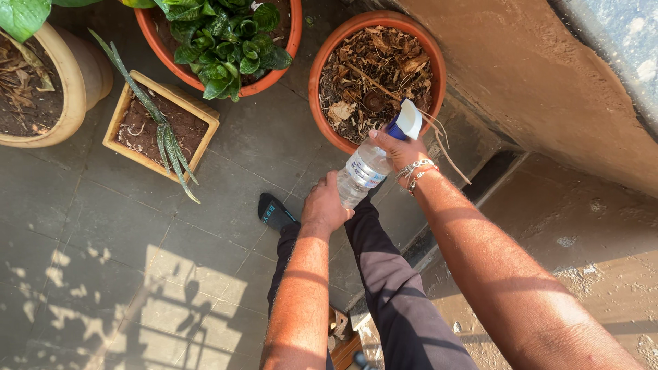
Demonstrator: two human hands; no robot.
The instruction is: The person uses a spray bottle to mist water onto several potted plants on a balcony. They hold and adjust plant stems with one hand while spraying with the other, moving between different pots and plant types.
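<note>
the right hand, just right of centre in the frame, is clamped around the top of a clear spray bottle, fingers wrapped at the neck below its blue-and-white spray head; beaded bracelets sit on that wrist. the left hand, a little lower and to the left, is closed around the bottle's base, so both hands grip the one bottle, which lies tilted with the head pointing up and right. the head hangs over the rim of a round terracotta pot at upper centre, filled with dry brown leaves and twigs. left of it, at the top edge, a second terracotta pot holds a green leafy plant. further left a square wooden planter carries a thin spiky plant, and a pale round pot sits in the upper left corner. below the hands, the person's dark trouser legs and a black shoe stand on grey floor tiles, with a patch of sunlight at lower left. a brown wall runs down the right side.
</note>
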